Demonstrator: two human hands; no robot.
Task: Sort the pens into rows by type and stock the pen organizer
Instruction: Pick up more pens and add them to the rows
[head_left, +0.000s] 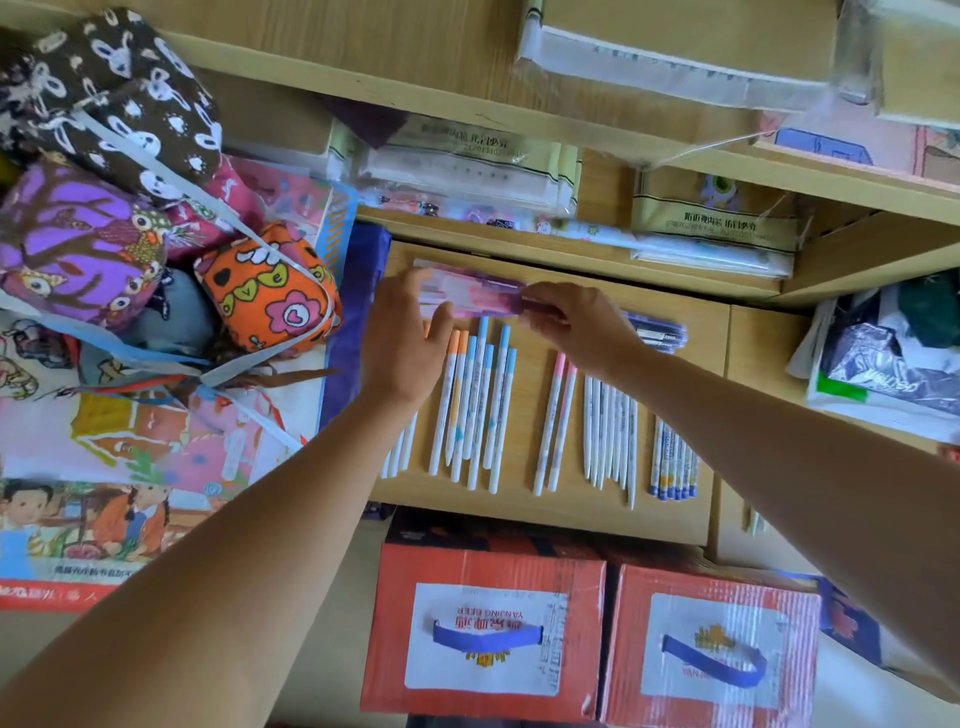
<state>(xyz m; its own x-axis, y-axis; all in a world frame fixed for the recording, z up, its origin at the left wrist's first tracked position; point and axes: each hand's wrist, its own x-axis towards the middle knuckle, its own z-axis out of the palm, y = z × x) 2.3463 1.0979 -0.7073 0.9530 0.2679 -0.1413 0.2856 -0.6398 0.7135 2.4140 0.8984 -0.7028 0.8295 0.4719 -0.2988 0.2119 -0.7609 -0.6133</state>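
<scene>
Two orange-capped pens (448, 374) showing, five blue-capped pens (497, 395), two pink-capped pens (549, 415), about eight plain white pens (608, 431), and about six blue-printed pens (672, 462) toward 3 o'clock. One pink-purple pack (467, 291) at 12 o'clock, gripped by left hand (405, 348) and right hand (582, 325). Two red cartons (467, 566) at 6 o'clock.

You've got a red cardboard beer box (483, 623) w/ blue strap handle; a 2nd red cardboard box (711, 654) sits just right of it. Up-left of it: orange flower-print fabric pouch (267, 291), purple owl-print pouch (78, 244), brown rabbit-print bag (114, 88). Far right, above it: crumpled plastic bags (883, 358).
</scene>
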